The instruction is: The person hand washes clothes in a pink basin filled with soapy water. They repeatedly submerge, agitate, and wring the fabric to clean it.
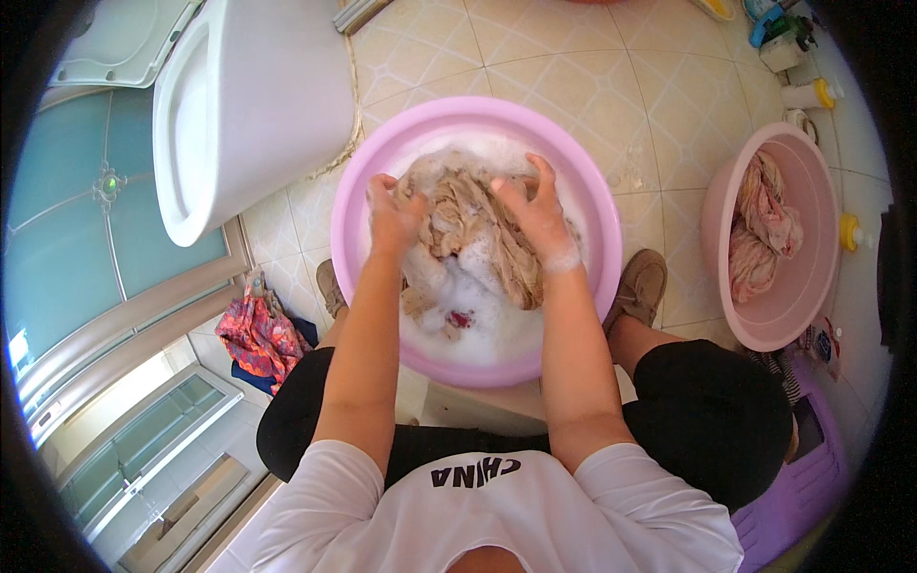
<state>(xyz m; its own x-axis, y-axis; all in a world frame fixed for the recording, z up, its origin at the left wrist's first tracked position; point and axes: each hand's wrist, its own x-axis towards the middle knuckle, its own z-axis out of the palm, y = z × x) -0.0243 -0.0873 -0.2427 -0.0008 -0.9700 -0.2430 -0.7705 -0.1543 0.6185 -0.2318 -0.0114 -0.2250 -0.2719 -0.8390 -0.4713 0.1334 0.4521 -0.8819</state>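
A wet beige cloth is bunched up in a pink-purple basin full of white suds. At the cloth's left side, my left hand grips a fold, its fingertips partly hidden by foam and fabric. My right hand holds the right side of the bundle, thumb and index finger spread around a fold. Foam clings to both hands and the right wrist. A small dark red patch shows through the suds nearer to me; what it belongs to cannot be made out.
To the right, a pink tub holds pinkish wet fabric. A white toilet stands at the left, with patterned red clothing on the floor nearby. Bottles line the right wall. A purple plastic item lies at lower right.
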